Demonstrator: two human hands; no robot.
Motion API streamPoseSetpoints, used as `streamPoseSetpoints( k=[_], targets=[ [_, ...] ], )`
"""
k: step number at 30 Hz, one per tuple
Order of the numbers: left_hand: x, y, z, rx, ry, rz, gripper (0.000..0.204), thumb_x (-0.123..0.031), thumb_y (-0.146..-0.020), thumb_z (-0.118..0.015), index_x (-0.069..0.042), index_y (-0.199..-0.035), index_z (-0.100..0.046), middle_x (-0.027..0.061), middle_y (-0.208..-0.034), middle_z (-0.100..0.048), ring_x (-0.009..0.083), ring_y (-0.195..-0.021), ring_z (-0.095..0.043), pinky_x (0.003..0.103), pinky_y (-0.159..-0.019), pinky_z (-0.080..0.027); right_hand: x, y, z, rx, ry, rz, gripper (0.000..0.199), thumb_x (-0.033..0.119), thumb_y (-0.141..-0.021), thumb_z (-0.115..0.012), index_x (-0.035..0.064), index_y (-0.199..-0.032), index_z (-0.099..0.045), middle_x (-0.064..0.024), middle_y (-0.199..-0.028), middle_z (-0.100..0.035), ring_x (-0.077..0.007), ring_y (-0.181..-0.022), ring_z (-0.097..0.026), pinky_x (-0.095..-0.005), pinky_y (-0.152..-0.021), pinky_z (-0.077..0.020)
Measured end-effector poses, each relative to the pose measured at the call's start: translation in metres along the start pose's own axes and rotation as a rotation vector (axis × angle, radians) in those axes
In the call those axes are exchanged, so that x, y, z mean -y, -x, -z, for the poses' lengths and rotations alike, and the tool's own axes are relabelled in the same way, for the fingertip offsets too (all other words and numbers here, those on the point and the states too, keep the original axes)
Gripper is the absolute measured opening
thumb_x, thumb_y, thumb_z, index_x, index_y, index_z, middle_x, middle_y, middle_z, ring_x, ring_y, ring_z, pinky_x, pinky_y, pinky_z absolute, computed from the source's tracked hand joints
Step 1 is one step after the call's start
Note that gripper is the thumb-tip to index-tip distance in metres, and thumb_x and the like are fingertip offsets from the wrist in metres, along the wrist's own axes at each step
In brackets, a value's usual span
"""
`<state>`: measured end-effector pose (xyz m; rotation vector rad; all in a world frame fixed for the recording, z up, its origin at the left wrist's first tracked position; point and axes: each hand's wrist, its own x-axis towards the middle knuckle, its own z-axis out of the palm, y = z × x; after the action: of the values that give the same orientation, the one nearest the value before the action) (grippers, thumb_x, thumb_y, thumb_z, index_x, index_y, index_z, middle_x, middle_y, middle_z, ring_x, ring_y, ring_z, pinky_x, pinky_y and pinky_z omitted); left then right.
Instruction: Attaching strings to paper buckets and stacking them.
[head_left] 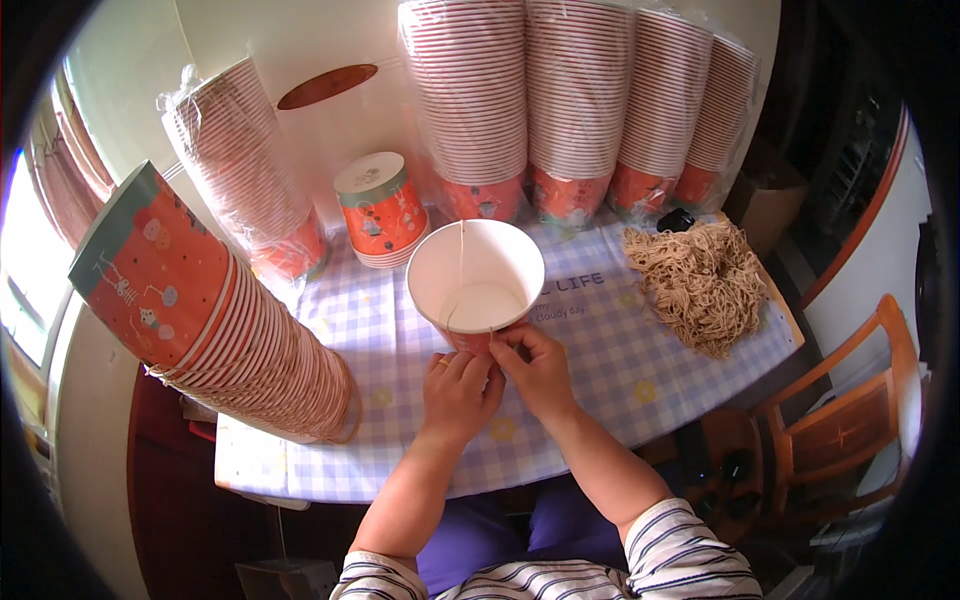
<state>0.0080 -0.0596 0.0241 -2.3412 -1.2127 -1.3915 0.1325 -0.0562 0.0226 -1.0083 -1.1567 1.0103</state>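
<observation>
A white-lined paper bucket (476,270) with an orange outside stands upright on the table in front of me, its mouth tilted toward my view. Thin tan string (462,245) runs down inside its far wall, and more string shows at the near rim. Just outside that near wall, my left hand (460,396) is closed, fingers curled against the bucket. My right hand (537,368) pinches a string end at the same spot, its fingertips almost touching the left ones. The string within the left fingers is mostly hidden.
At left leans a tall stack of orange paper buckets (180,290) with string around their rims. Bagged bucket stacks (465,100) line the back, beside a short upside-down stack (383,215). A tangled heap of tan string (700,285) lies at right. A wooden chair (840,420) stands beyond the checked tablecloth (590,385).
</observation>
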Motion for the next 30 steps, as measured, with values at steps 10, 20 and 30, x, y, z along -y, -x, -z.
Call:
streamPoseSetpoints(
  k=[10, 20, 30],
  targets=[
    [-0.001, -0.003, 0.001, -0.012, 0.014, -0.02, 0.011, -0.008, -0.066, -0.065, -0.01, -0.073, -0.056, 0.0034, -0.064, -0.054, 0.023, -0.057, -0.053, 0.035, -0.056, -0.039, 0.002, 0.0, -0.009, -0.12, 0.12, 0.126, 0.01, 0.009, -0.081, -0.065, -0.0009, -0.081, -0.063, -0.0015, -0.072, -0.062, -0.0049, -0.062, -0.053, -0.0212, -0.055, -0.0427],
    [-0.003, -0.005, 0.006, 0.013, 0.03, 0.005, 0.011, -0.006, -0.065, -0.066, -0.008, -0.072, -0.059, 0.005, -0.064, -0.056, 0.024, -0.058, -0.054, 0.036, -0.058, -0.041, 0.013, -0.002, -0.016, -0.165, 0.034, -0.012, 0.02, 0.017, -0.083, -0.065, -0.0024, -0.079, -0.065, -0.0029, -0.063, -0.062, -0.0053, -0.058, -0.053, -0.0237, -0.052, -0.043],
    [-0.002, -0.003, 0.005, 0.012, 0.034, -0.013, 0.011, -0.005, -0.064, -0.064, -0.008, -0.073, -0.059, 0.0049, -0.063, -0.056, 0.0234, -0.057, -0.055, 0.035, -0.057, -0.041, 0.008, -0.005, -0.015, -0.157, -0.025, -0.023, 0.021, 0.017, -0.083, -0.066, -0.0025, -0.077, -0.066, -0.0018, -0.062, -0.062, -0.0039, -0.058, -0.052, -0.0225, -0.05, -0.0407]
  ],
)
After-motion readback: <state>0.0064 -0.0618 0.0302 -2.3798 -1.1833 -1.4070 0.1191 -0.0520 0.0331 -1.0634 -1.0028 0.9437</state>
